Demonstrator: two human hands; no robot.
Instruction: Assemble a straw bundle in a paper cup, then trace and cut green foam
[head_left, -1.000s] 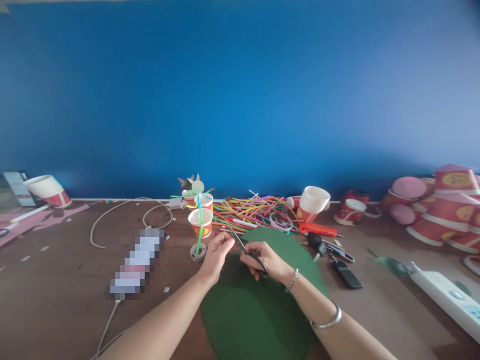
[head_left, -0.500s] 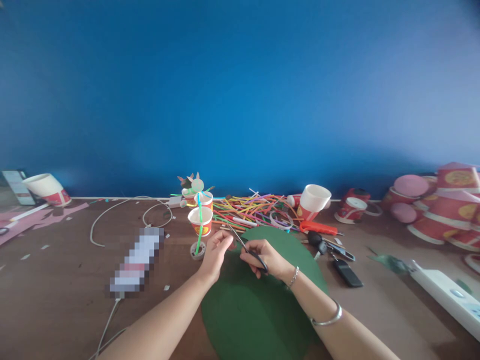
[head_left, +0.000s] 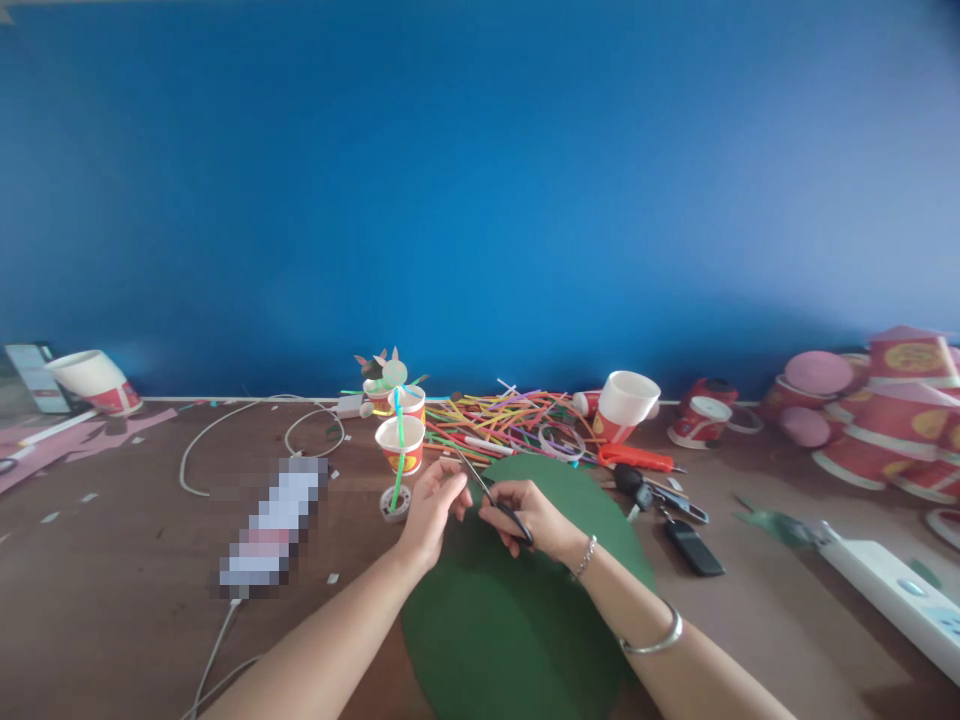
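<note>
My right hand grips a pair of scissors with dark handles, its fingers around the loops. The thin blades point up and left, toward my left hand. That hand is closed, thumb against fingers, near the scissors' tip; whatever it pinches is too small or hidden to make out. Both hands are over a round green mat. Just left of my left hand stand a red and white paper cup and a small round piece with a green straw or stick rising from it.
Behind my hands lies a pile of coloured sticks. To the right are a paper cup, an orange-handled tool, keys, a white power strip and stacked red cups. A blurred phone with a cable lies left.
Almost nothing differs. The fingers of my left hand have shifted slightly near the blade tips, while the scissors stay in my right hand.
</note>
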